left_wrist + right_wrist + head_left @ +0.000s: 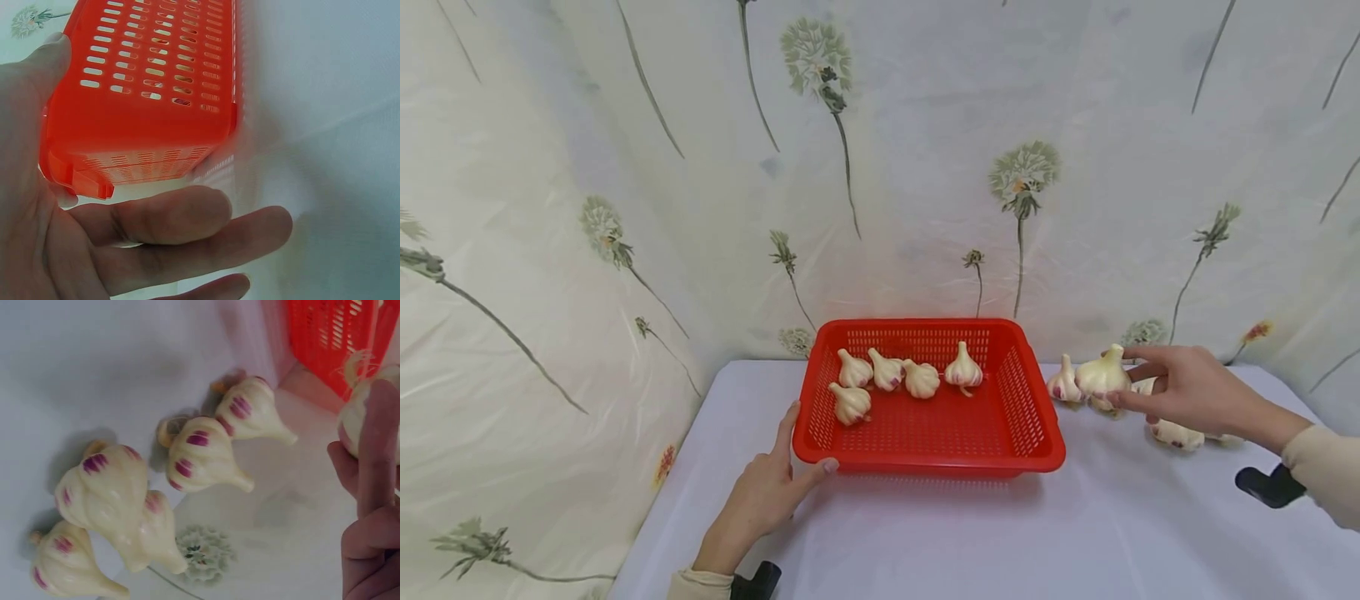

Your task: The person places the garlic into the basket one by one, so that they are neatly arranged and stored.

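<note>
A red plastic basket (925, 454) stands on the table with several white garlic bulbs (921, 379) lying in it. At its near left corner, my left hand (765, 492) touches the rim with thumb and forefinger spread. The left wrist view shows the slotted basket wall (134, 125) and the other fingers (194, 250) extended free below it. Right of the basket, my right hand (1191, 387) pinches a garlic bulb (1103, 375) between thumb and fingers, raised above the table. In the right wrist view this held bulb (357, 419) is partly covered by a finger.
Several more garlic bulbs (200, 453), with purple streaks, lie on the pale tablecloth (925, 542) right of the basket, some beneath my right hand. A dandelion-patterned cloth (910, 208) hangs behind the table and along its left side.
</note>
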`<move>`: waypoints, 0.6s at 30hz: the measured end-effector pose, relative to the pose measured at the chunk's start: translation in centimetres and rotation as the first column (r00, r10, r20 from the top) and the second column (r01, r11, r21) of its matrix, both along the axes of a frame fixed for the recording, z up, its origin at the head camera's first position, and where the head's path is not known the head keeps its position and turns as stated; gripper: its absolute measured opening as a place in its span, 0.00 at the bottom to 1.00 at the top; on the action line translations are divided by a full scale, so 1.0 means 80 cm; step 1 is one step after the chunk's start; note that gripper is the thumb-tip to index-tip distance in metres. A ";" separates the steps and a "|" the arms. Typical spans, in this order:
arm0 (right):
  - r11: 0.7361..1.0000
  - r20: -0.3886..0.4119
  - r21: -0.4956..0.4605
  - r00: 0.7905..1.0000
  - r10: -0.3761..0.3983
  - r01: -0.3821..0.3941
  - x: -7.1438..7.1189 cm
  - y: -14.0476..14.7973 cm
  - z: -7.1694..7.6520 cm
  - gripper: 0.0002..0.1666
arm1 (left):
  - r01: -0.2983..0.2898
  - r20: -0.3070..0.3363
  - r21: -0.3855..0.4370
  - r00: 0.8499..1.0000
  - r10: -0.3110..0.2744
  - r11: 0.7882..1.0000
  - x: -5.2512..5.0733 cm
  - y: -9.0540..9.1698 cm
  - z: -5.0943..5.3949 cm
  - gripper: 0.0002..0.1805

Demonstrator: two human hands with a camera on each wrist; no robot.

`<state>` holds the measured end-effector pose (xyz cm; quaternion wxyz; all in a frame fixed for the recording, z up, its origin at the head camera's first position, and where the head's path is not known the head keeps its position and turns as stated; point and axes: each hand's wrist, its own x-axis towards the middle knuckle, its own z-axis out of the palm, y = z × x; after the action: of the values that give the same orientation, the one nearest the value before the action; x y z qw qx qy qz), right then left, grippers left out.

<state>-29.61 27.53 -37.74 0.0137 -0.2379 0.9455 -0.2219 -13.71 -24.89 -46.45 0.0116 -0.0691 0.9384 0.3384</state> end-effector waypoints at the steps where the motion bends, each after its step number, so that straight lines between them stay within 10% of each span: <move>1: 1.000 -0.014 0.001 1.000 -0.006 0.006 0.000 -0.004 0.002 0.52 | -0.001 0.002 0.002 1.000 0.001 1.000 0.000 0.000 0.000 0.60; 9: 1.000 -0.123 0.011 0.992 0.013 -0.012 -0.007 -0.040 0.023 0.44 | -0.012 0.012 -0.006 1.000 0.013 1.000 -0.002 -0.002 -0.004 0.62; 18: 0.991 -0.065 -0.021 0.989 0.132 -0.134 -0.015 -0.088 0.046 0.36 | -0.003 -0.008 -0.010 1.000 0.003 1.000 -0.004 -0.003 -0.005 0.61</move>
<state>-30.84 20.52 -34.08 -0.0045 -0.3076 0.9247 -0.2245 -14.00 -25.14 -46.83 0.0071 -0.0691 0.9401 0.3338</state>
